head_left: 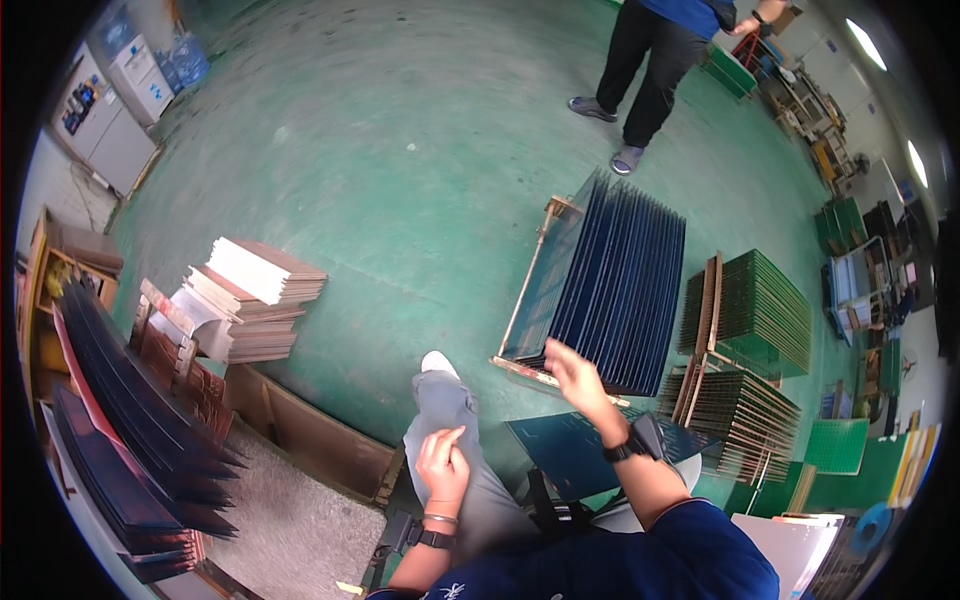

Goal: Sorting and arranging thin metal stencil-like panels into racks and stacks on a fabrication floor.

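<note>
My right hand (577, 378) is raised at the near left corner of a rack of upright dark blue panels (620, 290), its fingers partly stretched and nothing seen in them. Whether it touches the nearest panel I cannot tell. Beneath my right forearm a single dark teal panel (560, 455) lies tilted, partly hidden by the arm. My left hand (443, 467) hovers over my grey trouser leg, fingers curled in with no object showing. The rack has a brownish frame (525, 290) along its left side.
Racks of green panels (765, 310) and brown-edged panels (745, 420) stand at right. A grey worktop (290, 490) with dark sheets (130, 420) fanned beside it is at left. Beyond it rise stacked boards (255, 290). Another person (655, 70) stands past the blue rack.
</note>
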Tool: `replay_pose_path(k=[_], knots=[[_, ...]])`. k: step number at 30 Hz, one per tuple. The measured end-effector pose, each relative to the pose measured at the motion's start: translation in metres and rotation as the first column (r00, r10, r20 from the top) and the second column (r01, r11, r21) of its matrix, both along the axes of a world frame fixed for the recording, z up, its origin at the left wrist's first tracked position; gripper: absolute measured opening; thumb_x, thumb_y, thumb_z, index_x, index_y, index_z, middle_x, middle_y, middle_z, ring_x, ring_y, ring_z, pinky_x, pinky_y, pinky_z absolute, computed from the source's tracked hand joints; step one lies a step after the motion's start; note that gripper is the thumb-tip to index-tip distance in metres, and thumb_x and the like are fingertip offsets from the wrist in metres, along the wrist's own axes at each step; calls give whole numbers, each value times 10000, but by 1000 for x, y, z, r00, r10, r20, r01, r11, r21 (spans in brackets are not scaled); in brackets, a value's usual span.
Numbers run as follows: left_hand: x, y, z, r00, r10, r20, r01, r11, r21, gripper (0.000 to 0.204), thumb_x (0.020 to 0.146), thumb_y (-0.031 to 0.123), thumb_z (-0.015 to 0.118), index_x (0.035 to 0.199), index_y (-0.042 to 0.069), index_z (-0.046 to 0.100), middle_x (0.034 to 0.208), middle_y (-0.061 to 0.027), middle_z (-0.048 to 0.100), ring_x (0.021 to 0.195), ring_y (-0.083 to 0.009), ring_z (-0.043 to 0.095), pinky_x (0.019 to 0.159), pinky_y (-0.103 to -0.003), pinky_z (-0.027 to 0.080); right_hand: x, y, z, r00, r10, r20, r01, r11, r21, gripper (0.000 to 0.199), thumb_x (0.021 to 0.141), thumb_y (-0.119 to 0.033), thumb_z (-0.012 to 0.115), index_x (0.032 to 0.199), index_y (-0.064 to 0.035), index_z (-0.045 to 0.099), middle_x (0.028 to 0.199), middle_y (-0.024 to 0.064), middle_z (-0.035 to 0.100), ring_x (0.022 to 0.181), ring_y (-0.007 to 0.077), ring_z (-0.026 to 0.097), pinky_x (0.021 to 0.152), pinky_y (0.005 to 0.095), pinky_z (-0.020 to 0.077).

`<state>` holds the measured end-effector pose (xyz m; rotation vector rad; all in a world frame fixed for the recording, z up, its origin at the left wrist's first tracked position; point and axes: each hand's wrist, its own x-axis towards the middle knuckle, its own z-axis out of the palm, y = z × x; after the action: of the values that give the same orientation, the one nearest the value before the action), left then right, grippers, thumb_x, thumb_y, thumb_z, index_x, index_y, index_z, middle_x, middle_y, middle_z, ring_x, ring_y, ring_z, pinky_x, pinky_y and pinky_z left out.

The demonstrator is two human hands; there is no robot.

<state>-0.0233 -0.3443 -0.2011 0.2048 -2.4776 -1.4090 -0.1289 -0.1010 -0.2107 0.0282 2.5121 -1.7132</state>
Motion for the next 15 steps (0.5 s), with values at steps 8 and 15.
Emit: replay_pose_path(k=[8,15], knots=[[-4,9,5,993,-62,-102,55,996,-71,304,666,-106,446,855,32,640,769,-115,576,652,-221,556,608,-306,454,122,77,59,669,534,516,-678,723,131,541,865,-402,521,1286,-76,429,1213,166,526,1091,305,527,947,348,395],[-4,14,0,991,-68,-119,51,989,-138,284,664,-100,455,829,44,635,747,-93,571,654,-217,556,599,-303,449,203,150,58,678,375,632,-656,696,291,732,734,-530,625,1335,-191,383,1335,142,412,1291,327,280,1055,524,164]])
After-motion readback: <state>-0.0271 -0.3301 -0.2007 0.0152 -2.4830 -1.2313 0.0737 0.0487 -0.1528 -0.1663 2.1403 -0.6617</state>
